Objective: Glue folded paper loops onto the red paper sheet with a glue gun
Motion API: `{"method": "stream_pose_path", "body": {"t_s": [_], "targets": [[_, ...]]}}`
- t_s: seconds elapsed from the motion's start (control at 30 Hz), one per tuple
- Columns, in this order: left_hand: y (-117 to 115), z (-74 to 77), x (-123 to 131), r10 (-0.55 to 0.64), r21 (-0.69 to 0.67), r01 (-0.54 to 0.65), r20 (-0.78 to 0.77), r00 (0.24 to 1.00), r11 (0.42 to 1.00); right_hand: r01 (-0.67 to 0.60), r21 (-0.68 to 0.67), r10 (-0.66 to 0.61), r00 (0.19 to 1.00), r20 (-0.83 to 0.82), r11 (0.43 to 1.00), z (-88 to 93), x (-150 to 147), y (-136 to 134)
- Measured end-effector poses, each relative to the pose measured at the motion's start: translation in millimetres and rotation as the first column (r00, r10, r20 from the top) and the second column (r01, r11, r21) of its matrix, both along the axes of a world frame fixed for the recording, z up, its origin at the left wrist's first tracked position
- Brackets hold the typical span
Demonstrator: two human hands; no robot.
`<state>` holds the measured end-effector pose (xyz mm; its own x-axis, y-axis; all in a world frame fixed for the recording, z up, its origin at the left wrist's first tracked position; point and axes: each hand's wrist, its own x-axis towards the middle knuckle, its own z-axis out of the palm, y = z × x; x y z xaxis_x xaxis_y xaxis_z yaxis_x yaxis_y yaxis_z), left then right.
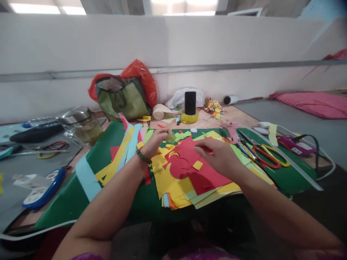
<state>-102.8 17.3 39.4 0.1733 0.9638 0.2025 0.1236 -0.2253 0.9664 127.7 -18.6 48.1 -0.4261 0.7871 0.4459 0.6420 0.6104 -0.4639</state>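
Note:
My left hand [155, 143], with a dark beaded bracelet at the wrist, is raised over the left side of the paper pile. Its fingers are closed, and a small light green paper piece [172, 137] shows at the fingertips. Above the red paper [210, 177] my right hand [217, 153] hovers with its fingers curled together; whether anything is between them is hidden. A cut red paper shape [177, 166] with yellow slivers lies between the hands. One small yellow square [197, 165] rests on the red paper, and yellow sheets [162, 180] are stacked beneath.
Scissors [271, 159], a clear ruler strip [292, 168] and a pink glue gun [232, 131] lie on the right of the green mat [300, 175]. Paper strips [121, 151] and a glass jar [84, 126] are on the left. A phone [190, 103] stands on yellow tape [189, 117] behind.

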Motion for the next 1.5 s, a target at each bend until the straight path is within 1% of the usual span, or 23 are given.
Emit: {"method": "stream_pose_path", "body": {"t_s": [0.03,0.1,0.13,0.2,0.3,0.4,0.47,0.53,0.6,0.63,0.7,0.73,0.8,0.9,1.0,1.1,1.2,1.23,1.3,1.37,1.4,1.43,1.5], "targets": [[7,0.1,-11,0.047,0.005,-0.047,-0.069,0.996,0.999,0.007,0.010,-0.008,0.993,0.118,1.000,6.9,-9,6],[17,-1.3,-29,0.071,-0.033,-0.083,-0.274,0.959,0.996,0.064,0.000,-0.061,0.943,0.328,0.998,16.7,-32,22],[20,-2.5,-35,0.062,-0.057,-0.089,-0.360,0.931,0.994,0.086,-0.003,-0.077,0.903,0.423,0.996,18.9,-44,32],[24,-5.4,-41,0.037,-0.095,-0.092,-0.469,0.882,0.991,0.070,-0.003,-0.054,0.798,0.600,0.998,17.1,-68,53],[25,-11.0,-42,0.030,-0.111,-0.103,-0.520,0.854,0.988,0.042,-0.026,-0.013,0.742,0.670,0.999,3.0,-93,82],[27,-15.8,-41,0.065,-0.096,-0.141,-0.552,0.831,0.985,-0.001,-0.046,0.033,0.705,0.709,0.999,-12.7,-106,100],[28,-17.0,-41,0.151,-0.041,-0.210,-0.563,0.813,0.977,-0.025,-0.049,0.052,0.686,0.725,0.999,-19.4,-109,106],[29,-16.3,-41,0.282,0.046,-0.311,-0.564,0.776,0.949,-0.039,-0.043,0.058,0.678,0.733,0.998,-23.4,-110,107],[28,-14.9,-40,0.447,0.177,-0.422,-0.537,0.716,0.889,-0.046,-0.030,0.054,0.680,0.731,0.998,-26.0,-110,108],[28,-14.3,-39,0.512,0.238,-0.457,-0.498,0.700,0.857,-0.046,-0.021,0.047,0.685,0.727,0.999,-27.2,-110,108],[27,-14.1,-37,0.573,0.309,-0.484,-0.396,0.717,0.819,-0.038,-0.002,0.028,0.699,0.714,0.999,-28.9,-108,108],[27,-14.5,-36,0.567,0.315,-0.477,-0.352,0.744,0.821,-0.030,0.007,0.017,0.708,0.706,1.000,-29.1,-107,109],[26,-16.0,-34,0.522,0.282,-0.448,-0.305,0.797,0.848,-0.015,0.027,-0.008,0.728,0.685,1.000,-27.5,-103,109],[27,-17.9,-32,0.470,0.234,-0.414,-0.292,0.833,0.879,0.018,0.073,-0.060,0.776,0.628,0.997,-20.0,-94,106],[26,-16.4,-29,0.417,0.194,-0.375,-0.270,0.868,0.907,0.073,0.134,-0.134,0.832,0.538,0.988,-9.0,-81,101],[22,-10.0,-25,0.324,0.122,-0.302,-0.252,0.912,0.945,0.111,0.180,-0.181,0.879,0.440,0.977,1.3,-66,93],[14,0.3,-22,0.197,0.058,-0.189,-0.200,0.960,0.980,0.119,0.196,-0.171,0.946,0.275,0.973,9.6,-50,85],[11,3.8,-21,0.182,0.056,-0.175,-0.190,0.965,0.983,0.121,0.200,-0.163,0.964,0.212,0.972,11.9,-45,81],[5,9.7,-18,0.214,0.057,-0.206,-0.200,0.956,0.977,0.130,0.235,-0.162,0.979,0.122,0.963,15.9,-35,71],[1,12.7,-13,0.219,-0.017,-0.228,-0.212,0.952,0.974,0.128,0.337,-0.168,0.981,0.092,0.933,18.2,-26,58],[-2,12.9,-10,0.179,-0.096,-0.200,-0.198,0.964,0.975,0.106,0.408,-0.160,0.982,0.101,0.907,18.1,-23,50],[-4,12.3,-6,0.107,-0.194,-0.138,-0.161,0.981,0.971,0.062,0.479,-0.141,0.981,0.130,0.875,17.1,-19,41],[-8,9.0,3,-0.054,-0.359,0.043,-0.020,0.998,0.932,-0.070,0.584,-0.077,0.972,0.223,0.809,11.6,-15,24]]}}
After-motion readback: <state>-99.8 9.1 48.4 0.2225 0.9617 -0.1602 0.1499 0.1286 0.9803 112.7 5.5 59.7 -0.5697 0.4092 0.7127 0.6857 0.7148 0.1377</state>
